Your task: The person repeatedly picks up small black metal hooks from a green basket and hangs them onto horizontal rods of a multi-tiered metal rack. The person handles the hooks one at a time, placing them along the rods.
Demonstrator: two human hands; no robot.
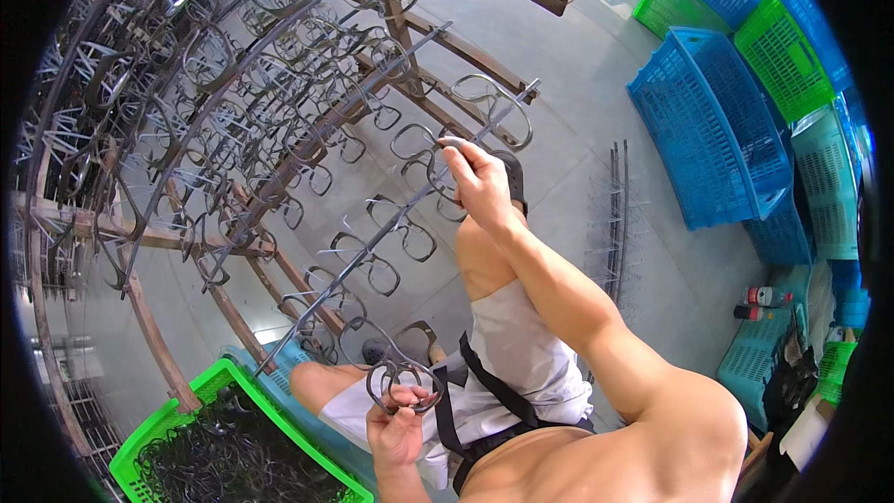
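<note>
My right hand [482, 185] pinches a dark eyeglass frame [417, 143] close to the upper part of a metal hanging rod [401, 213]. Short pale prongs stick out from this rod, and several dark eyeglass frames hang along it. One more frame [499, 108] sits near the rod's far end, just beyond my fingers. Low in the view, my left hand [398, 426] holds a small bunch of eyeglass frames [401, 381] over my lap; their exact number cannot be told. A green plastic basket [234, 367] full of loose black frames stands beside my left leg.
A wooden rack [398, 21] carries many frame-laden rods to the left. Bare pronged rods [618, 223] lie on the floor at right. Blue crates [698, 133] and green crates [782, 56] stack along the right side, with bottles [768, 297] on a teal crate [754, 342].
</note>
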